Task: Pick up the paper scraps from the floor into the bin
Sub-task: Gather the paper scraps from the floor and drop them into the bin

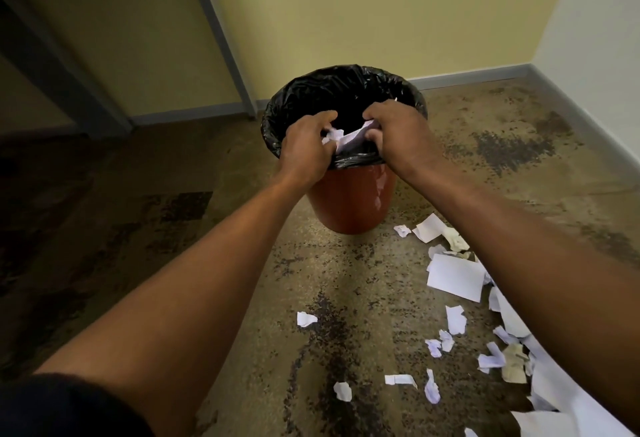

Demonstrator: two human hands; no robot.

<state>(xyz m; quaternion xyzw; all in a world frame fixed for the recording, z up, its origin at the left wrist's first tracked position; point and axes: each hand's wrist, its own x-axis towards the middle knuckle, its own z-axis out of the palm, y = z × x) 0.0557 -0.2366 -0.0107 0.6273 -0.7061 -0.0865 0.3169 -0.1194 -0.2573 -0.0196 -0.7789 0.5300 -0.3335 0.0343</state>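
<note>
An orange-red bin (349, 201) lined with a black bag (311, 90) stands on the floor near the wall. Both hands are over its near rim. My left hand (306, 146) and my right hand (398, 132) grip a bunch of white paper scraps (346, 139) between them, just above the bin's opening. Several more white scraps (453, 275) lie scattered on the floor to the right of the bin and toward the lower right, partly hidden under my right forearm.
Speckled brown floor (329, 281) spreads around the bin. A yellow wall with grey skirting (467, 75) stands behind it, a white wall (595, 38) at the right, and a dark door frame (221, 38) at the left. Small single scraps (306, 319) lie in front.
</note>
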